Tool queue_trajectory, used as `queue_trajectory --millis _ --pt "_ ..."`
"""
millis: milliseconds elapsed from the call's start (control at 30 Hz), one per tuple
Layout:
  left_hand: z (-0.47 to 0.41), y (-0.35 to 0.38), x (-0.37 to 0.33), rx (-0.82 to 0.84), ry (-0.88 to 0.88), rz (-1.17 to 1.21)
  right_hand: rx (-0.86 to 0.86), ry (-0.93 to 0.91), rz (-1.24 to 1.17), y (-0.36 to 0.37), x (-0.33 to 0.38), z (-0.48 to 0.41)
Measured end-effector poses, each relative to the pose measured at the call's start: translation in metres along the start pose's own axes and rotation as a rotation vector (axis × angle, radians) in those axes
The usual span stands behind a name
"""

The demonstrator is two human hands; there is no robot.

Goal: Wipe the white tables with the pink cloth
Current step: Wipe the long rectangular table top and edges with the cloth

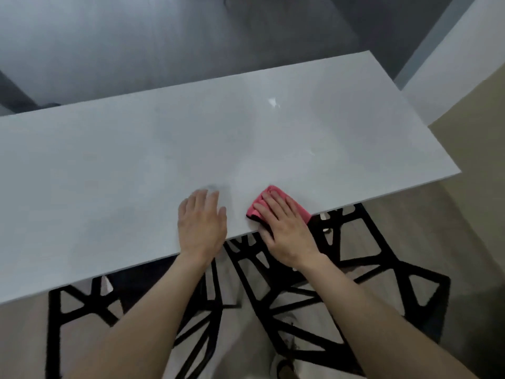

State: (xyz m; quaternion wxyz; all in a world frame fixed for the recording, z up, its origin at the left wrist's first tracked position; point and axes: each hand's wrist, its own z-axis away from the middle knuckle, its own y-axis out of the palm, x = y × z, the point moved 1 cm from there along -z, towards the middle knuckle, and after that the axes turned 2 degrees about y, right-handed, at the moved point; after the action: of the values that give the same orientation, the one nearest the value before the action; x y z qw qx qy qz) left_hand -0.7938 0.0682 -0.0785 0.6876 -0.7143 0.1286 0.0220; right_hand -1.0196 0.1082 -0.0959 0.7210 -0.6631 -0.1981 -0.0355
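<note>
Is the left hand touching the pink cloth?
Apart. The head view shows a strip of bare white table between the left hand and the pink cloth, which lies under the right hand.

The counter (136, 160) shows bare white surface to the left, to the right and on the far side of both hands. The left hand (200, 222) lies flat near the front edge. The right hand (284, 222) presses the cloth (269, 196) just beside it, with a narrow strip of counter between them. A white wall (451, 64) stands beyond the counter's right end.
</note>
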Motion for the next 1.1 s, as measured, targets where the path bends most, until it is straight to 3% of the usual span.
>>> queue_trajectory --millis 133,267,400,533,667,800,933,1033,1100 --pt "-0.028 0.022 -0.021 0.032 0.02 -0.031 -0.029 -0.11 0.103 0.002 -0.015 -0.011" --pt "-0.029 0.039 -0.017 -0.061 -0.007 -0.042 -0.036 -0.049 0.063 0.005 -0.007 -0.02" --pt "-0.026 0.041 -0.015 -0.096 -0.011 -0.046 -0.054 -0.114 0.09 -0.003 -0.038 -0.016" --pt "-0.026 0.039 -0.019 -0.097 -0.02 -0.052 -0.099 0.069 0.101 -0.026 -0.092 -0.016" --pt "-0.026 0.039 -0.019 -0.099 -0.023 -0.066 -0.172 0.284 0.118 -0.01 -0.04 -0.043" --pt "-0.026 0.038 -0.02 -0.118 -0.023 -0.065 -0.07 0.083 0.072 0.005 0.008 -0.073" --pt "-0.027 0.037 -0.02 -0.123 -0.02 -0.06 -0.08 -0.034 0.067 -0.013 -0.046 -0.051" --pt "-0.026 0.037 -0.022 -0.108 -0.026 -0.062 -0.173 0.185 0.071 -0.034 -0.103 -0.021" --pt "-0.026 0.037 -0.022 -0.107 -0.022 -0.06 -0.199 0.389 0.1 -0.036 -0.1 -0.018"
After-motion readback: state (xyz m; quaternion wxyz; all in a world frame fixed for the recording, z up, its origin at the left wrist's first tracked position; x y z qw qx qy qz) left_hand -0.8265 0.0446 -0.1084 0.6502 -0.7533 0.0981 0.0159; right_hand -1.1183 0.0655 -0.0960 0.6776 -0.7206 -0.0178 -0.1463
